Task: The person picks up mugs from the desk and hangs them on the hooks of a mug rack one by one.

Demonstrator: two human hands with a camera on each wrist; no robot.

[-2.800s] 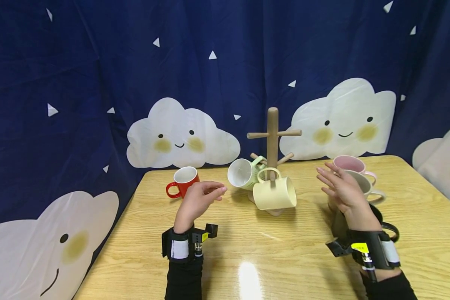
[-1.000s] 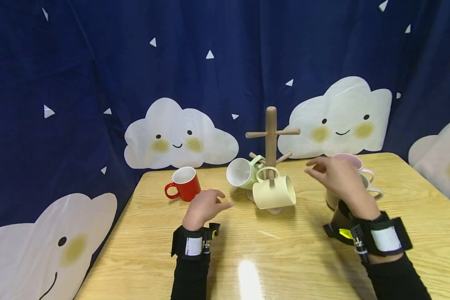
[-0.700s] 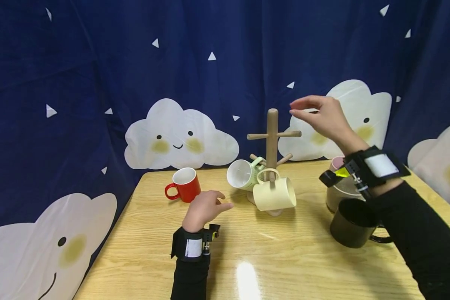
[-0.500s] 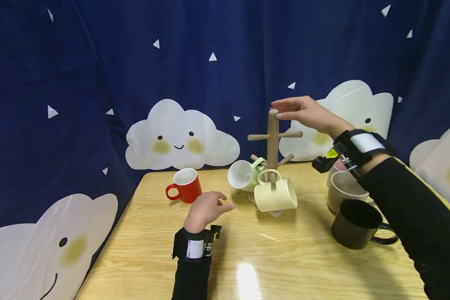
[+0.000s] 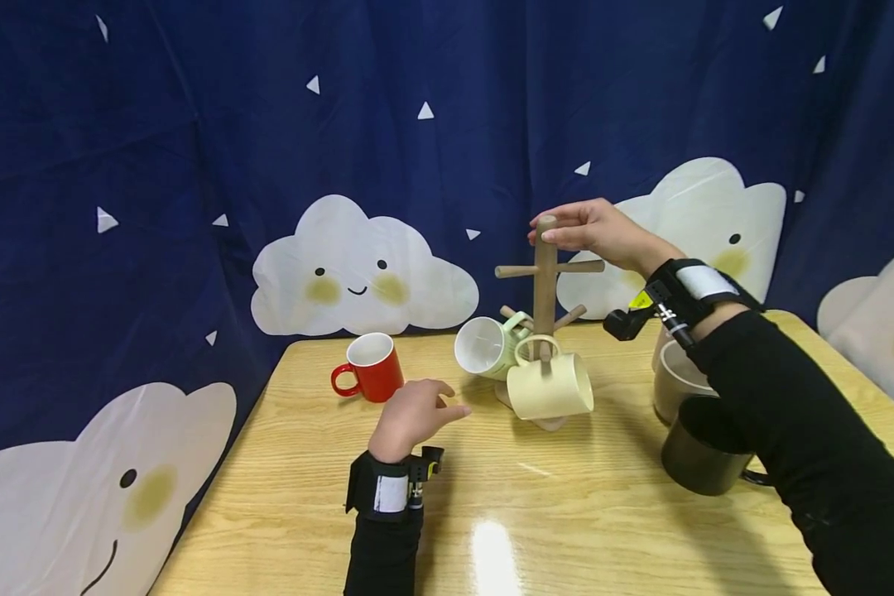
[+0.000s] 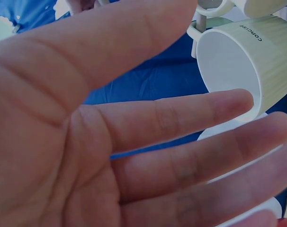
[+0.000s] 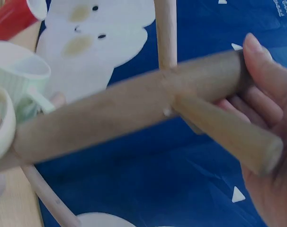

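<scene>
My right hand (image 5: 592,232) pinches the upper end of a wooden mug tree's post (image 5: 544,290), thumb on the near side and fingers behind. In the right wrist view that thumb (image 7: 259,54) lies against the post tip, above two pegs. A cream mug (image 5: 547,389) hangs by its handle from a low front peg. To its left hangs a pale green ribbed mug (image 5: 487,348), mouth toward the left. My left hand (image 5: 410,418) hovers over the table with fingers relaxed and holding nothing. Its fingers overlap the green mug (image 6: 257,56) in the left wrist view.
A red mug (image 5: 376,372) stands upright beyond my left hand. On the right, a black mug (image 5: 704,451) and a grey-beige mug (image 5: 678,381) stand in a row, with a pink one mostly hidden by my sleeve. A blue cloud-print curtain (image 5: 417,50) hangs behind the table.
My right hand has left the space over the right-hand mugs, moved up and left, and taken hold of the post's top. My left hand has shifted slightly right and down.
</scene>
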